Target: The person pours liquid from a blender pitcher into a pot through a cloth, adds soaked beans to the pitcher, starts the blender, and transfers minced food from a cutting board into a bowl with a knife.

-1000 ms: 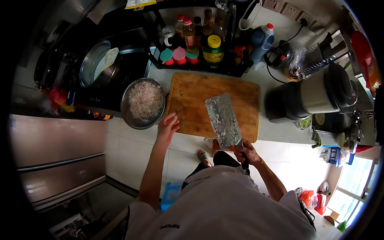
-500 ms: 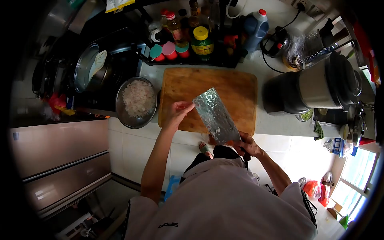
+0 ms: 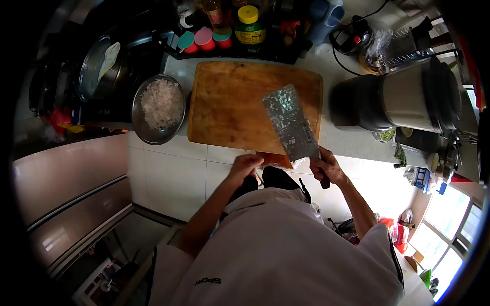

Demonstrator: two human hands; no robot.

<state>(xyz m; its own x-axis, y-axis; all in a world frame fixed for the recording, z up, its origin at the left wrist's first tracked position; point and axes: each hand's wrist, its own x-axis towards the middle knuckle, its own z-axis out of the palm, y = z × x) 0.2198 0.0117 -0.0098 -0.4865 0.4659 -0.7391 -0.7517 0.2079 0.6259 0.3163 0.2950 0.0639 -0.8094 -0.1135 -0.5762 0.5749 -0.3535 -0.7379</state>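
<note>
My right hand (image 3: 331, 166) is closed around the dark handle of a cleaver (image 3: 295, 125). The broad blade, spotted with small pale bits, is over the right part of the wooden cutting board (image 3: 235, 102). My left hand (image 3: 245, 167), fingers curled, is just off the board's front edge, beside a reddish-brown panel or drawer (image 3: 274, 159) below the counter. What its fingers hold, if anything, is hidden. Left of the board stands a metal bowl (image 3: 137, 122) with pale pinkish minced food (image 3: 162, 103) in it.
A pot (image 3: 84, 76) with a pale utensil sits on the stove at left. Behind the board, a black rack holds lidded jars (image 3: 204, 40) and a yellow-capped bottle (image 3: 250, 30). A large blender-like machine (image 3: 403, 99) stands at right.
My left hand has left the cleaver's far corner and moved down toward my body, its fingers now curled. The cleaver has shifted right and turned more upright in view. The camera view has tilted down.
</note>
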